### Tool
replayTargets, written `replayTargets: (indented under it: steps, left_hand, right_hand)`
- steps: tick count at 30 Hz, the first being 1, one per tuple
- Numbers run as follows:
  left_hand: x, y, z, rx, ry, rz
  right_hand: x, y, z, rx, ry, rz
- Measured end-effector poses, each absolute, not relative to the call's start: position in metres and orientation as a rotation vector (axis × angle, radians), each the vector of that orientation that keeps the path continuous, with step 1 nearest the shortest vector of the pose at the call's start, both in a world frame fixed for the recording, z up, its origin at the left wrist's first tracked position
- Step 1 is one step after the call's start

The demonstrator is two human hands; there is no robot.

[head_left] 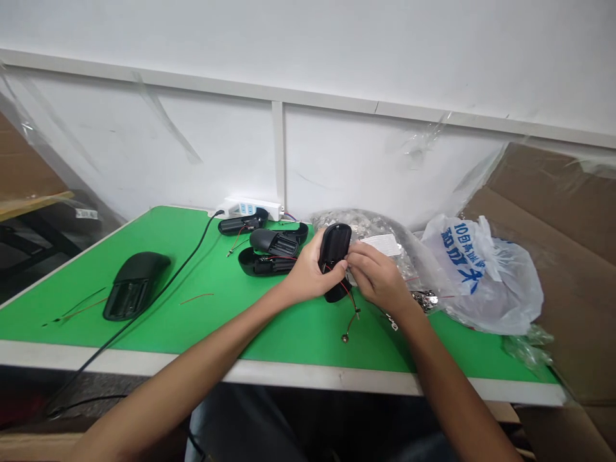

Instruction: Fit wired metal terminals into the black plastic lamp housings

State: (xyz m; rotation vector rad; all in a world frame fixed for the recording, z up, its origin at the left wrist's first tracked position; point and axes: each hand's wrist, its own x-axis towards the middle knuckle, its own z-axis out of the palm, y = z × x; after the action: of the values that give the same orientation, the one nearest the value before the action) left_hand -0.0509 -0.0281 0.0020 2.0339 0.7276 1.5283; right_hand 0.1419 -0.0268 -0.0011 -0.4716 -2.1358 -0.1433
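Note:
My left hand (312, 268) is wrapped round a black plastic housing (335, 242), held upright above the green table, its hollow side facing me. Red and dark thin wires (353, 307) dangle from the housing, with a small round metal piece (345, 338) at the end. My right hand (373, 273) is at the housing's right edge, its thumb and fingers pinched together; what they hold, if anything, is too small to make out. Behind my left hand lie several similar black housings (275, 242) with wires. Another black housing (137, 276) rests at the left.
A clear bag of small metal parts (356, 224) lies behind my right hand, beside a white printed plastic bag (505, 276). A power strip (253, 208) stands at the wall. A black cable (178, 273) crosses the green table (202, 327). Cardboard (558, 212) is at the right.

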Motion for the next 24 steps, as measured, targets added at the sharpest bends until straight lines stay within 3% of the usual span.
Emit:
replayTargets:
  steps: [24]
  left_hand:
    - [-0.049, -0.033, 0.0, 1.739, 0.761, 1.414]
  right_hand:
    - [0.143, -0.027, -0.015, -0.523, -2.046, -0.175]
